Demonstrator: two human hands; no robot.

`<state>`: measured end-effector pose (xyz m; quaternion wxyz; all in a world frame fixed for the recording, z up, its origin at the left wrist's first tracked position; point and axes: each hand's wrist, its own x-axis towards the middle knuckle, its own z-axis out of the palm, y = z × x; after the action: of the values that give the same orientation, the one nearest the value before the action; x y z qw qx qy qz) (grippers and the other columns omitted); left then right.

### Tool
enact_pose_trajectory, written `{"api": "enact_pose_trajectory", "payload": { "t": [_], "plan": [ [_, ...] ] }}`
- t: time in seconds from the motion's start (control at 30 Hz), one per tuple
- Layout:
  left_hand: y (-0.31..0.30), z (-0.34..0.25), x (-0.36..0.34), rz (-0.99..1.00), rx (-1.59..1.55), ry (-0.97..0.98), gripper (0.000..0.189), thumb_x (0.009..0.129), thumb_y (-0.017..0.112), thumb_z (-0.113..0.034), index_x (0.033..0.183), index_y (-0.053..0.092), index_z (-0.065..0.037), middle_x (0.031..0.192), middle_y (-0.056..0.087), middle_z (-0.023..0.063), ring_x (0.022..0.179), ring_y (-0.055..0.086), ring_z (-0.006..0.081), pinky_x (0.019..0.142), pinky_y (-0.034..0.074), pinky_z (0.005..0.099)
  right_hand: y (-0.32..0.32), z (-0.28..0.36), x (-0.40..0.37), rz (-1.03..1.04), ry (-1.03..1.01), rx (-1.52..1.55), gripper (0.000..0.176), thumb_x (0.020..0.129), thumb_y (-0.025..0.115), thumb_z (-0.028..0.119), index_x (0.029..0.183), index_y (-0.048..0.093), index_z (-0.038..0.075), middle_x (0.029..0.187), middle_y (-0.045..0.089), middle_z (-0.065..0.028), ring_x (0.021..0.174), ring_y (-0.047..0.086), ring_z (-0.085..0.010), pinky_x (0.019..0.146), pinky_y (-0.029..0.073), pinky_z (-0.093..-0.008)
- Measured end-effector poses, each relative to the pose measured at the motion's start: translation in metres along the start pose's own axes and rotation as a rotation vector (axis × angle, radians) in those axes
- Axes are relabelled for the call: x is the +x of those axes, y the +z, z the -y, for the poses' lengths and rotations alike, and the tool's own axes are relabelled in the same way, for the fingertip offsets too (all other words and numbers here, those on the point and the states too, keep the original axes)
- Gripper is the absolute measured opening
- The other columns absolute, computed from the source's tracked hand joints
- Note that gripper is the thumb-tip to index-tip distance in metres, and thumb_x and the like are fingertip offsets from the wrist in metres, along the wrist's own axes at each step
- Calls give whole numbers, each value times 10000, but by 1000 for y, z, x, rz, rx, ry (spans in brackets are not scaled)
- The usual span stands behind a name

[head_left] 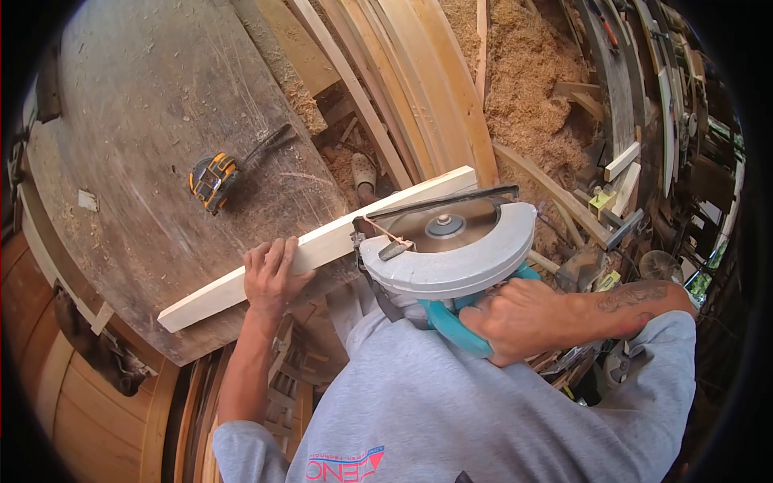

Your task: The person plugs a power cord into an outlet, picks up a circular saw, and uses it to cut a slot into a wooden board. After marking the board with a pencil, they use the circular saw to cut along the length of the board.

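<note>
A pale wooden board (338, 241) lies slantwise across the worktable (137, 161), its right end jutting past the table's edge. My left hand (274, 278) grips the board left of its middle, fingers over the top edge. My right hand (511, 318) is closed round the teal handle of a circular saw (451, 270). The saw, with a grey guard and round blade, is at the right part of the board; the blade's contact with the wood is hidden. An orange and black tape measure (213, 182) rests on the table beside a dark, thin tool (267, 143).
Long planks (435, 80) lean beyond the table. Sawdust (523, 97) covers the ground at the upper right, near stacked timber (624, 105) and a yellow clamp-like piece (600, 200). A foot in a light clog (364, 171) shows beside the table edge.
</note>
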<state>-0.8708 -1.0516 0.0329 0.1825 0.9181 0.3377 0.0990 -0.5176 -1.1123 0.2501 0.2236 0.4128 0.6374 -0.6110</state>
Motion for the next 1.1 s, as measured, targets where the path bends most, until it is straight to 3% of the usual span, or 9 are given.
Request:
{"api": "enact_pose_trajectory", "payload": {
  "t": [1.1],
  "plan": [
    [-1, -1, 1, 0, -11, 4, 802, 518, 877, -298, 1258, 634, -105, 1167, 613, 47, 994, 583, 279, 855, 458, 418, 1, -3, 0, -12, 3, 2, 252, 714, 647, 126, 903, 616, -36, 641, 657, -242, 595, 678, -425, 554, 541, -527]
  ]
}}
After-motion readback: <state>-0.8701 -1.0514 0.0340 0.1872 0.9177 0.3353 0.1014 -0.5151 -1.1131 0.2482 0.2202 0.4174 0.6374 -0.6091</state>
